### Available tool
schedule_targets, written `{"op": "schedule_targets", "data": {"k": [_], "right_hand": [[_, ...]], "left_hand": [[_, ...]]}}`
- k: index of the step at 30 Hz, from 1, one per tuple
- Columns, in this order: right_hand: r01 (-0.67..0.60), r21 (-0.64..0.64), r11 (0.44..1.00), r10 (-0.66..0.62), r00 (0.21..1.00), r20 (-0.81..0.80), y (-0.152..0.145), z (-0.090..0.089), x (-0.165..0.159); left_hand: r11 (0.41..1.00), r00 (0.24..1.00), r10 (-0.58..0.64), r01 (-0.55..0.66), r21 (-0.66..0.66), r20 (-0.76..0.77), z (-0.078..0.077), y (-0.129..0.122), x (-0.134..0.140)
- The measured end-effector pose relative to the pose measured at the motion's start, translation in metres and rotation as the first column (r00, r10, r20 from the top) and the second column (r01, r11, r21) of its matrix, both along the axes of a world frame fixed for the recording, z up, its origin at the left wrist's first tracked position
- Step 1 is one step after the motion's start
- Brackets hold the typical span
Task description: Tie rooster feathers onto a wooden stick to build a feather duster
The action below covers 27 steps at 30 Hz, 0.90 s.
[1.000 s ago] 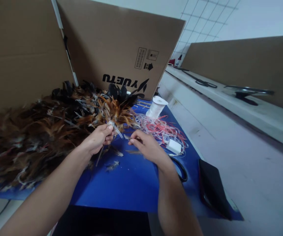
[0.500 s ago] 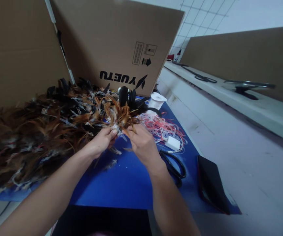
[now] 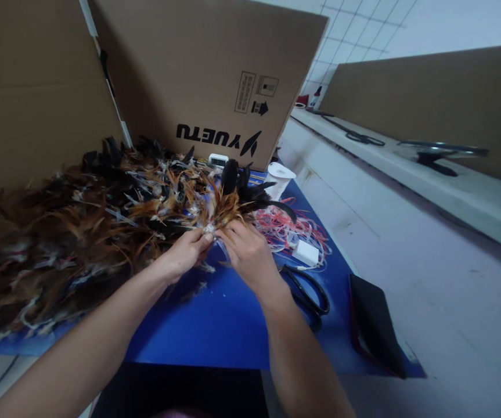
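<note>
My left hand (image 3: 188,251) is closed, thumb and fingers pinching the pale tied base of a bundle of brown and black feathers (image 3: 228,203). Close against it, my right hand (image 3: 247,251) is also closed at the base of the same bundle; its fingertips are partly hidden. The black feathers of the bundle fan away from me and to the right. To the left spreads a large pile of similar feathers (image 3: 76,232) with whitish ends, lying on the blue table (image 3: 215,331).
Upright cardboard (image 3: 215,69) stands behind the feathers. On the right lie tangled red and white ties (image 3: 285,223), a white spool (image 3: 280,177), a white adapter (image 3: 306,253), black-handled scissors (image 3: 313,293) and a black phone-like case (image 3: 376,322). A white ledge (image 3: 389,157) runs along the right wall.
Both hands and the feather bundle have shifted slightly to the right. The bundle has turned, uncovering more of a small white device behind it.
</note>
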State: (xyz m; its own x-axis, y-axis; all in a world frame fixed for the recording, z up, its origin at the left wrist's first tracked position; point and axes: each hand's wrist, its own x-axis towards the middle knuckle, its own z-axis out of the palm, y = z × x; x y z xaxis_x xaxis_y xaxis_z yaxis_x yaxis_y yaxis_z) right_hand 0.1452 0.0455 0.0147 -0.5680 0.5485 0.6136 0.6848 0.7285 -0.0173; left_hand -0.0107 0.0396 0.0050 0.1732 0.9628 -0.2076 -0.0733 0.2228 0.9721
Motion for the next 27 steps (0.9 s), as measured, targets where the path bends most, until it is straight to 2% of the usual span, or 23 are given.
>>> {"op": "schedule_targets", "data": {"k": [7, 13, 19, 23, 27], "right_hand": [[-0.021, 0.007, 1.0, 0.021, 0.999, -0.034, 0.003, -0.006, -0.001], [-0.037, -0.064, 0.997, 0.022, 0.974, -0.227, 0.005, -0.01, -0.002], [-0.044, -0.093, 0.995, 0.019, 0.967, -0.255, 0.005, -0.01, -0.002], [-0.05, -0.09, 0.995, 0.025, 0.964, -0.263, 0.006, -0.011, -0.002], [-0.047, -0.089, 0.995, 0.018, 0.953, -0.304, 0.006, -0.011, -0.004]], "left_hand": [[1.0, 1.0, 0.005, -0.004, 0.031, -0.018, -0.001, -0.002, 0.0], [0.991, 1.0, 0.01, -0.007, 0.133, -0.024, -0.006, -0.001, -0.003], [0.982, 0.995, -0.015, 0.034, 0.186, -0.104, -0.008, 0.0, -0.005], [0.983, 0.988, -0.021, 0.049, 0.179, -0.155, -0.007, 0.0, -0.004], [0.992, 0.998, -0.029, 0.037, 0.119, -0.063, -0.002, -0.001, -0.002]]}}
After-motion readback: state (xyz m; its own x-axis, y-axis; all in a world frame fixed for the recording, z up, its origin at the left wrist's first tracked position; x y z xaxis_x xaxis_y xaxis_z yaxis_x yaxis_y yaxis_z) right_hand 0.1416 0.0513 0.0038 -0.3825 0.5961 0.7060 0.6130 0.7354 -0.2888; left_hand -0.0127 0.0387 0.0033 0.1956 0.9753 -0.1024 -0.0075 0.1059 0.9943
